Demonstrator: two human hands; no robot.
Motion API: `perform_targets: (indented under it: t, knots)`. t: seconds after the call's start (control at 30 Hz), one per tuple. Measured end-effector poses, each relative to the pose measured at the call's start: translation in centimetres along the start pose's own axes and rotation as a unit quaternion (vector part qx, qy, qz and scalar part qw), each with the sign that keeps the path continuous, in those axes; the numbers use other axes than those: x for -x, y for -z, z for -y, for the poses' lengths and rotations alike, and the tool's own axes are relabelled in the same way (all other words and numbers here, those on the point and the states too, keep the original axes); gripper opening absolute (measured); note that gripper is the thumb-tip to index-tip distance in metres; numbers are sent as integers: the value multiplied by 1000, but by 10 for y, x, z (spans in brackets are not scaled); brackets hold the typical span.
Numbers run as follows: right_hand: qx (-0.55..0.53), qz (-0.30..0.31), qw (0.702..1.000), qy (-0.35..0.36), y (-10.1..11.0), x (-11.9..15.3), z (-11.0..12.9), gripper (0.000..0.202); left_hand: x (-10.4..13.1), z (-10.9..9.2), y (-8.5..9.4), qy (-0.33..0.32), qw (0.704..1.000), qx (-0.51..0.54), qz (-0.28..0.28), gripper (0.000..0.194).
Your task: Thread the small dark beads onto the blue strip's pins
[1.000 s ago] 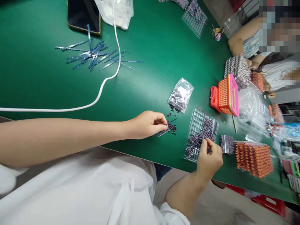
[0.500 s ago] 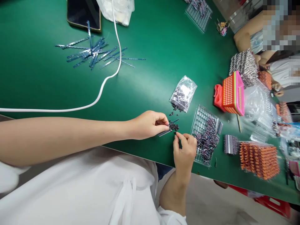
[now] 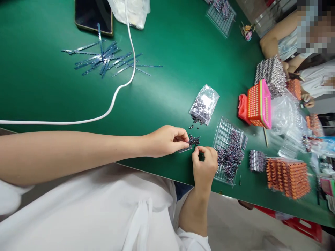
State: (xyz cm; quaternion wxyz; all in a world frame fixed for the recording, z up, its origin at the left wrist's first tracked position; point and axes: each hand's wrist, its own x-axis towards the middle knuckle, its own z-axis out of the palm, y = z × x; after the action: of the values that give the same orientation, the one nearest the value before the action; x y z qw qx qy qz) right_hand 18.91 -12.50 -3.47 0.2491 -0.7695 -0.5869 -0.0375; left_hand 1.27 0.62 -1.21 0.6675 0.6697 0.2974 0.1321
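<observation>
Inside left hand (image 3: 169,141) — strip (image 3: 195,139), partly hidden.

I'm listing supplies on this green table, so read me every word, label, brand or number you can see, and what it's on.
No readable text anywhere.
Clear bag: pale patch, too blurred to tell label from glare.
Phone: dark screen, no legible lettering.

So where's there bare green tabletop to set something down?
Two broad patches: between the white cable and the zip bag of dark beads, and between the blue strips and the cable's lower run. Crowded: around the left hand, right hand, loose beads, clear tray, and plastic basket.
</observation>
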Motion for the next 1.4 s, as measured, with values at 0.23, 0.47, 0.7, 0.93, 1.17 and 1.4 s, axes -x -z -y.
perform_targets:
  t: [0.23, 0.47, 0.7, 0.93, 1.17, 1.4]
  knots:
    - [-314, -81, 938, -123, 3, 11, 30, 9, 9, -3, -5, -84, 992, 68, 61, 13]
    - [-315, -162, 926, -131, -11, 14, 45, 3, 12, 1, -11, -93, 985, 129, 70, 13]
    - [-249, -185, 945, -104, -14, 16, 45, 3, 12, 0, -10, -92, 983, 142, 70, 11]
    - [-257, -162, 949, -82, -10, 16, 40, 8, 11, -1, -8, -74, 984, 136, 84, 12]
    - [-78, -149, 982, 85, 3, 16, 30, 24, 7, -1, -5, -2, 963, 246, 114, 13]
    - [-108, -174, 978, 30, -6, 20, 33, 14, 4, -1, -3, 17, 956, 264, 123, 15]
